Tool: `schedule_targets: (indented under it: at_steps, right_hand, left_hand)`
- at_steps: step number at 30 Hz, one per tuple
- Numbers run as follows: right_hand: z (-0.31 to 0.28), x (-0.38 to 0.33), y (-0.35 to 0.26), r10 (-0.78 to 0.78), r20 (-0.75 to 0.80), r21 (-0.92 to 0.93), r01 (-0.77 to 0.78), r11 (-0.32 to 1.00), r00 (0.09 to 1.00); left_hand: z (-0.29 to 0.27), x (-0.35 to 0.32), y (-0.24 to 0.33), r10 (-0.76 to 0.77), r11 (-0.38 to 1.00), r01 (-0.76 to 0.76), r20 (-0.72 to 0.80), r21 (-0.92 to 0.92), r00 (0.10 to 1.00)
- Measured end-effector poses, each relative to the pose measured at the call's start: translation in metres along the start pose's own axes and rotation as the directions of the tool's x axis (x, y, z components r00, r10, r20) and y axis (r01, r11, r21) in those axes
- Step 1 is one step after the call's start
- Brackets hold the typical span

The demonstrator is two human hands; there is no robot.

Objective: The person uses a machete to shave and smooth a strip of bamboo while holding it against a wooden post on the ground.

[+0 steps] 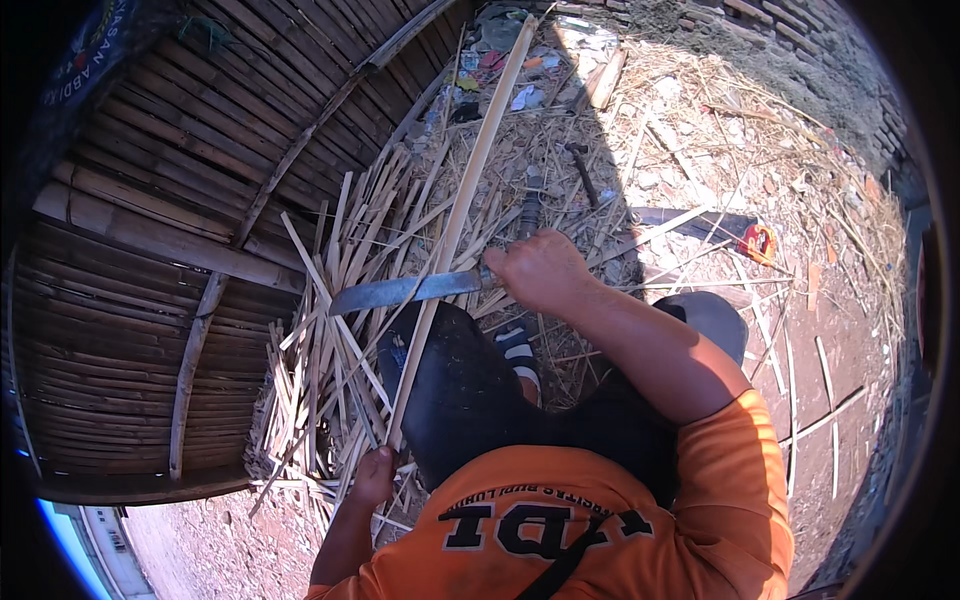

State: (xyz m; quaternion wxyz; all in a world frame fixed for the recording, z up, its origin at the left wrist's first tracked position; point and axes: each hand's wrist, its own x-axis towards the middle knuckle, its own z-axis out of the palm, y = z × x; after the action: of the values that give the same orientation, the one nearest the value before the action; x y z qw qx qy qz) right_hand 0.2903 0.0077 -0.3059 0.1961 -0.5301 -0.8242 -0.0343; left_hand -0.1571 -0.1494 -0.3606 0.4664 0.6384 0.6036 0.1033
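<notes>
With the right hand (540, 270) gripping the knife (405, 291) mid-frame and the left hand (374, 475) seemingly holding the lower-left end of the strip (482, 150), which reaches top centre, a skidding edge could cut the nearby knee (448, 360).

Knife handle (490, 278): largely covered by the right hand (545, 271). Long pale strip (466, 200): lower end obscured at the left hand (375, 475) — exact finger placement not discernible. Orange shirt (590, 472) and black strap (560, 570): cut by lower edge. Coloured litter (528, 97) — too small to identify.
</notes>
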Motion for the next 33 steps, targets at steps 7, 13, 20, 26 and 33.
schedule_targets:
  at_steps: [7, 13, 20, 26, 33]
  right_hand:
    - [-0.024, 0.008, 0.021, 0.271, 0.208, 0.089, -0.294, 0.952, 0.940]
    - [-0.032, -0.001, -0.001, 0.247, 0.203, 0.147, -0.279, 0.949, 0.948]
    - [-0.011, 0.004, -0.005, -0.002, 0.149, -0.003, 0.003, 1.000, 0.989]
    - [-0.023, 0.007, 0.031, 0.229, 0.160, -0.070, -0.220, 0.973, 0.960]
    - [-0.038, -0.001, 0.008, 0.272, 0.222, 0.083, -0.296, 0.952, 0.936]
  left_hand:
    - [-0.013, -0.004, 0.018, -0.088, 0.993, 0.090, 0.025, -0.074, 0.996]
    - [-0.002, 0.002, 0.011, -0.010, 0.982, 0.015, 0.032, -0.186, 0.999]
    - [-0.004, 0.000, -0.021, 0.084, 0.996, -0.081, -0.096, 0.032, 0.992]
    - [-0.021, -0.002, 0.015, 0.004, 1.000, -0.003, -0.037, 0.018, 0.999]
    - [-0.005, -0.011, -0.007, -0.055, 0.982, 0.055, 0.006, -0.182, 0.998]
